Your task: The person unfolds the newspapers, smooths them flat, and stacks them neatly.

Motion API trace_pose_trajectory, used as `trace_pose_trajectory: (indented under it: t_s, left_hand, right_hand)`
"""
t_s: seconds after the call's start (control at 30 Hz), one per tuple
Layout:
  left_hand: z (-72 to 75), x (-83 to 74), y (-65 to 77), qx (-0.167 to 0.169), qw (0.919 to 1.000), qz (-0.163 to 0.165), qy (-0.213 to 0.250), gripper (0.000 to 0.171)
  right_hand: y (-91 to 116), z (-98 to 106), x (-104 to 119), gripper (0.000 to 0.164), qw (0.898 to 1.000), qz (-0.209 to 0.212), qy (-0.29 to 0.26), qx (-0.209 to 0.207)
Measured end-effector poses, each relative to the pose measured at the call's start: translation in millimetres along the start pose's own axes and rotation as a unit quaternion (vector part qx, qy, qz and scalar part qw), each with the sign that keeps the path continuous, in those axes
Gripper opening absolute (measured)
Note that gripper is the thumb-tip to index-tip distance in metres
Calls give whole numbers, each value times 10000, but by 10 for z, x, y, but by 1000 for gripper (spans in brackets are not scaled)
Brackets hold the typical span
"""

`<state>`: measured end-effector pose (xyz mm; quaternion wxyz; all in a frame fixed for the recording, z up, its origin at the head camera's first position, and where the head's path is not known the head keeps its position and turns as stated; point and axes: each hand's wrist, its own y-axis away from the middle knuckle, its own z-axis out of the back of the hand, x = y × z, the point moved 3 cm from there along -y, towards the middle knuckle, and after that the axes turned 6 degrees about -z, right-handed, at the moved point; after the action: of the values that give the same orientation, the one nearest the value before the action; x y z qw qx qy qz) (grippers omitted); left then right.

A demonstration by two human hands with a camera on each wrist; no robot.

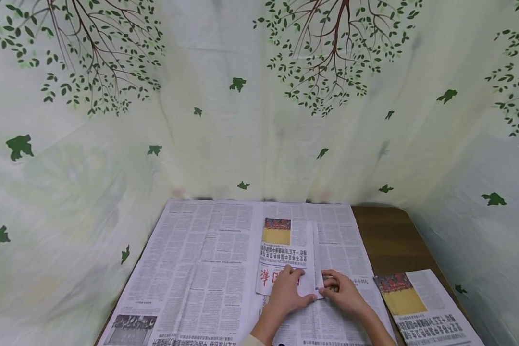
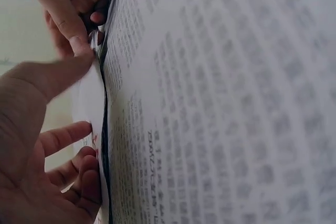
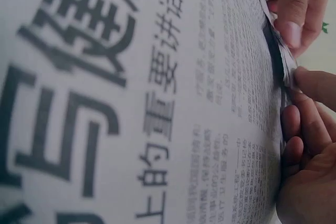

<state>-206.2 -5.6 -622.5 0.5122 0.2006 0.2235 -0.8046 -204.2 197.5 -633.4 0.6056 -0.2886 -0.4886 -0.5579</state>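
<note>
The left hand [image 1: 287, 290] is lying across the near part of the folded paper [image 1: 300, 257], its fingers resting on the top face and its thumb reaching to the right edge. For this step to go well, it should probably be pressing evenly, so that the layers are not skidding on the sheet [image 1: 216, 259] spreading beneath and to the left of the hands. The right hand [image 1: 342, 290] is working just beside it, pinching the loose layers at the near right corner; the two thumbs are nearly meeting there. It should likely be gripping lightly and lining up the edges, since a sideways tug could be creasing or tearing them.

The folded paper is lying under and ahead of the left hand, its long axis running almost straight away from the person. Its red masthead [image 1: 265, 275] is showing at the near end, beside the left hand, and its picture [image 1: 278, 233] is filling the far left corner, so the page top is pointing toward the person. Right of the right hand, a second paper [image 1: 428, 307] is lying aslant on the table [image 1: 385, 230].
</note>
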Motion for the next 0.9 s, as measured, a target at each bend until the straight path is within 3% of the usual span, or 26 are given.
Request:
trace_pose_trajectory:
  t_s: [0.23,0.47,0.9]
  left_hand:
    - [-69,-59,-52,0,9988,328,-354,79]
    - [-167,-99,-79,-264,9946,238,-973,68]
    - [-124,-77,-63,-359,9980,146,-504,46]
  right_hand:
    - [-11,-7,-38,55,9996,13,165,-209]
    - [-3,-40,-32,53,9994,-69,73,-330]
    - [-4,-80,-47,46,9961,-390,161,-771]
